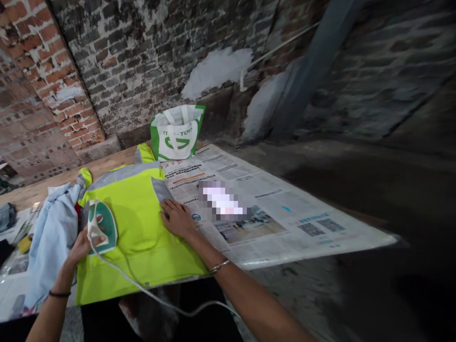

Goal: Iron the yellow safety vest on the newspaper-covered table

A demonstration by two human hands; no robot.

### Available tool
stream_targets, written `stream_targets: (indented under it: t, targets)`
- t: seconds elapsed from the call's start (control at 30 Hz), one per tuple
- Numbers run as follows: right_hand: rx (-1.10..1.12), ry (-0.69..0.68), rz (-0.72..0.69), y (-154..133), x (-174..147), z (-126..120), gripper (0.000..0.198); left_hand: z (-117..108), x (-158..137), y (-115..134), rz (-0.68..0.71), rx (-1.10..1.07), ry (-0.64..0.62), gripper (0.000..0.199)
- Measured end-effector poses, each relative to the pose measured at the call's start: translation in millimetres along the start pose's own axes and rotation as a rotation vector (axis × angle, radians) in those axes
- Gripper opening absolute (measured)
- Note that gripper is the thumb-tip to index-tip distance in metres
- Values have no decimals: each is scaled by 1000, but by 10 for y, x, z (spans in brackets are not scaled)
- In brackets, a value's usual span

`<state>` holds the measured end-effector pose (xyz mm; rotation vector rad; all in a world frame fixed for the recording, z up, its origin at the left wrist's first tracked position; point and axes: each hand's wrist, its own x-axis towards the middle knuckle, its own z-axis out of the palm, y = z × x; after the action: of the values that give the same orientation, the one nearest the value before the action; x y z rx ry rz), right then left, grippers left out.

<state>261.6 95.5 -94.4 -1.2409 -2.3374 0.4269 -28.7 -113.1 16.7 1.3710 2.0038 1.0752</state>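
Observation:
A bright yellow garment with grey bands (142, 213) lies spread over the near left part of the table. My left hand (82, 244) is closed around the handle of a green and white iron (111, 228), which rests on the garment's left side. From the iron's back end a white cord (156, 298) runs over the garment and off the near edge. My right hand (177, 217) lies flat with fingers stretched out on the garment's right edge, beside a grey band.
Newspaper (256, 190) covers the table's right side, with a blurred-out bright object (223, 198) on it. A white and green bag (176, 135) stands at the back. Light blue cloth (53, 237) lies at the left. A brick wall (135, 61) rises behind.

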Motion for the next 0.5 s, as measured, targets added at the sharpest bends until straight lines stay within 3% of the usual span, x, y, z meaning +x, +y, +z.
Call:
stream_targets:
  t: [0.17, 0.37, 0.5]
  targets:
    - [-1, -10, -4, -14, -5, -21, 50, 72, -432, 28, 22, 71, 52, 84]
    - [-32, -16, -18, -8, -19, -70, 52, 182, -368, 201, 27, 19, 34, 80]
    - [-57, -34, -126, 80, -375, -141, 56, 219, -352, 210, 18, -23, 33, 63]
